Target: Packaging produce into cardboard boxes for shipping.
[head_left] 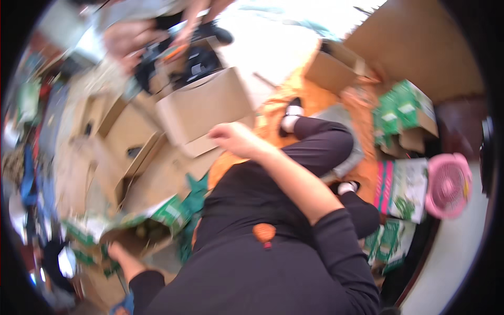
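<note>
At the lower left, my left hand (pixel 115 252) is closed on the edge of a green and white carton (pixel 170 214). The carton lies with its mouth open, and dim roundish things (pixel 151 230) show inside, too dark to name. My right hand (pixel 231 138) hovers over my bent leg, its fingers curled together with nothing seen in them. Just beyond it is the flap of an open cardboard box (pixel 210 107). Motion blurs both hands somewhat.
Another person's hand (pixel 181 42) reaches into the cardboard box, which holds black items (pixel 202 65). Flattened cardboard (pixel 126 136) lies left. At right are green cartons (pixel 404 110), a pink fan (pixel 449 185) and an orange sheet (pixel 315 94) under my feet.
</note>
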### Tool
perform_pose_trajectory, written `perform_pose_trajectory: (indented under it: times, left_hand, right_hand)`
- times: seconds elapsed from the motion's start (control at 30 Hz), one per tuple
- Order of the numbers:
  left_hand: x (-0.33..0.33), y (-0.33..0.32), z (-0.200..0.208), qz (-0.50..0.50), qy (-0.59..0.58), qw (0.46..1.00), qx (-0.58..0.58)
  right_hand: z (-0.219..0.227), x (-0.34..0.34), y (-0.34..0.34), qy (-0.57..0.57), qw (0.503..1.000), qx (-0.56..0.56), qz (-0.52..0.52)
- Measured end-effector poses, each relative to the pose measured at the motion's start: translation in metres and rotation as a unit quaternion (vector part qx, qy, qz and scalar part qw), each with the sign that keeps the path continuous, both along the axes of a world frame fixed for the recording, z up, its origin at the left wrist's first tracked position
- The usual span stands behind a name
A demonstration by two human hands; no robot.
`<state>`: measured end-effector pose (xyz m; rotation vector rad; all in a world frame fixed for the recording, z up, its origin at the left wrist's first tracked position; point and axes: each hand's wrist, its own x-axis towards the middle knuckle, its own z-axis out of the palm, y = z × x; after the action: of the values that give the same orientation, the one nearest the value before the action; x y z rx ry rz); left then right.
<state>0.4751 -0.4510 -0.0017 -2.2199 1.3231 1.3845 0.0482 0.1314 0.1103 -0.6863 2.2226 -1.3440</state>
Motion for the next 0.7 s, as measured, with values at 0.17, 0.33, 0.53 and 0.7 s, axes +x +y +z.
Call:
perform_pose_trajectory:
  times: [0.17,0.33,0.53,0.7]
  left_hand:
    - [-0.237,0.084,-0.085,-0.220,0.119,0.968,-0.002]
    - [-0.405,0.206,-0.094,-0.388,0.241,0.889,-0.019]
    - [-0.521,0.290,-0.061,-0.531,0.369,0.759,-0.072]
    - [-0.582,0.337,-0.003,-0.605,0.478,0.626,-0.115]
  right_hand:
    - [0.057,-0.005,0.063,0.038,0.991,-0.106,-0.078]
    - [0.098,-0.005,0.179,0.064,0.966,-0.141,-0.208]
    - [0.080,0.013,0.324,0.052,0.905,-0.164,-0.389]
    - [0.061,0.048,0.401,0.101,0.876,-0.042,-0.470]
